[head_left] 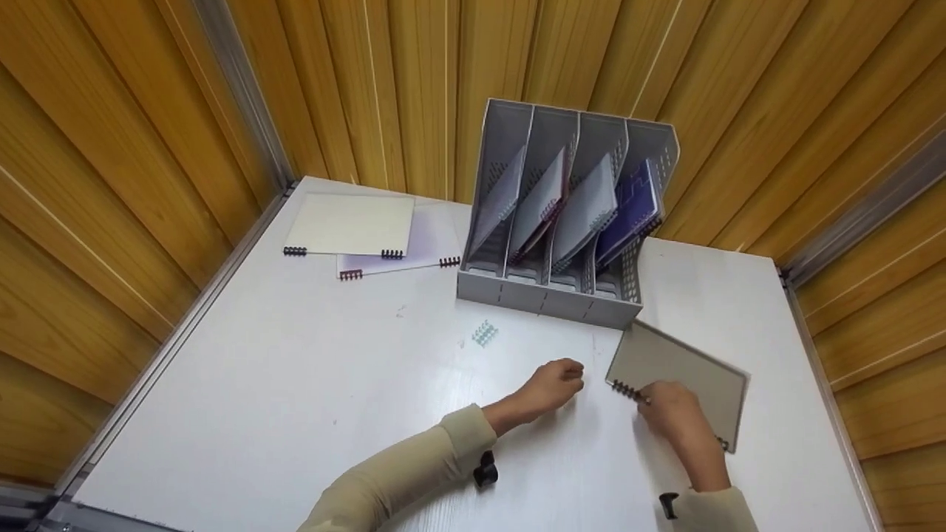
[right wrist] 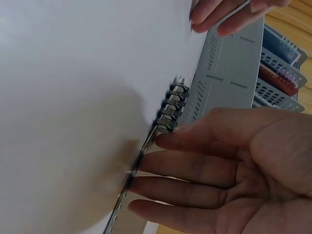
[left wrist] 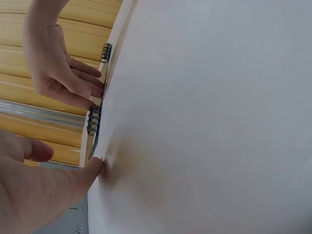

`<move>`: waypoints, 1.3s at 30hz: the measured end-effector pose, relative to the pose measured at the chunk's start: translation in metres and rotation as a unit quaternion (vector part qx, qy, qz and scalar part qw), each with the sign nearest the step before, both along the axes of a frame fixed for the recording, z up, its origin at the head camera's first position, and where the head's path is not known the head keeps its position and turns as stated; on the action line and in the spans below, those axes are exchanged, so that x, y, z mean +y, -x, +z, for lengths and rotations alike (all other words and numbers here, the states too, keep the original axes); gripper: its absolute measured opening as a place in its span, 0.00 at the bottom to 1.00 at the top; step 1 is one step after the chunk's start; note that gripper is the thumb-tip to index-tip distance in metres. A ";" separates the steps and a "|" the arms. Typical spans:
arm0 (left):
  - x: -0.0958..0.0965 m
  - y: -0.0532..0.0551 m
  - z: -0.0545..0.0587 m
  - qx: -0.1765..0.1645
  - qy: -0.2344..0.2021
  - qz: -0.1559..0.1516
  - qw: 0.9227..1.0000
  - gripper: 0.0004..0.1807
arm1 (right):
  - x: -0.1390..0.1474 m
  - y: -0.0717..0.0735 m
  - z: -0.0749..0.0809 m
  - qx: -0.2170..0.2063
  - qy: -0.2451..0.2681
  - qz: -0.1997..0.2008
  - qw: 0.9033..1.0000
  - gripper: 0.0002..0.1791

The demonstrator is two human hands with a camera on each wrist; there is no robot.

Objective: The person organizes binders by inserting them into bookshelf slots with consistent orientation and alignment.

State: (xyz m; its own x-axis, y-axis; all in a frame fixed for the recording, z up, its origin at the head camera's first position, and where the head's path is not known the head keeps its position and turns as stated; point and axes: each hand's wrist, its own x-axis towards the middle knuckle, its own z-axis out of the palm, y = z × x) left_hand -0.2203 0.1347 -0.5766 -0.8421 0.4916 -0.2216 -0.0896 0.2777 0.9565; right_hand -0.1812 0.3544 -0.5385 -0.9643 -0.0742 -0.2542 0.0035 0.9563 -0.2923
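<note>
A grey-beige ring-bound notebook (head_left: 684, 369) lies slanted on the table, right in front of the file rack. Black binding rings (right wrist: 171, 107) show along its near edge. My right hand (head_left: 674, 414) is at this bound edge, with straight fingertips touching it beside the rings in the right wrist view. To the left of the notebook, my left hand (head_left: 545, 386) is held low over the table, fingers loosely bent and holding nothing. Its index fingertip (left wrist: 95, 168) appears close to the table surface in the left wrist view.
A grey four-slot file rack (head_left: 550, 299) holds several notebooks, including a dark blue one (head_left: 632, 203). At the back left, a cream notebook (head_left: 351, 222) overlaps a pale purple one (head_left: 436, 236). Small light-green binding rings (head_left: 485, 333) lie before the rack. Wood-panelled walls (head_left: 414, 89) enclose the table.
</note>
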 end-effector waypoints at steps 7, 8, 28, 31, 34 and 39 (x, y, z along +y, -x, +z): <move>0.005 -0.004 0.003 -0.109 -0.091 0.049 0.989 0.24 | -0.032 -0.028 -0.001 0.026 0.022 0.019 0.999 0.10; 0.005 -0.004 0.003 -0.128 -0.100 0.056 0.985 0.24 | -0.036 -0.031 -0.002 0.034 0.019 0.021 0.999 0.10; -0.022 0.002 0.014 -0.076 -0.082 -0.004 0.994 0.09 | -0.065 -0.054 -0.001 0.084 0.082 -0.024 0.993 0.23; -0.025 0.005 0.028 -0.086 -0.130 0.006 0.988 0.03 | -0.070 -0.053 0.003 0.108 0.073 -0.041 0.991 0.29; -0.028 0.006 0.044 -0.082 -0.170 0.002 0.982 0.05 | -0.074 -0.053 0.008 0.130 0.062 -0.065 0.988 0.32; -0.031 0.005 0.066 -0.069 -0.213 -0.020 0.974 0.09 | -0.079 -0.051 0.010 0.191 0.082 -0.089 0.974 0.27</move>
State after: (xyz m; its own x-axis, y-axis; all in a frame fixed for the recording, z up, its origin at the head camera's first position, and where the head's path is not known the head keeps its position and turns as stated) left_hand -0.2258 0.1033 -0.5107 -0.7970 0.5957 -0.0993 -0.2223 -0.1365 0.9654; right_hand -0.1302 0.2758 -0.5286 -0.9874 0.0942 0.1268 0.0268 0.8909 -0.4533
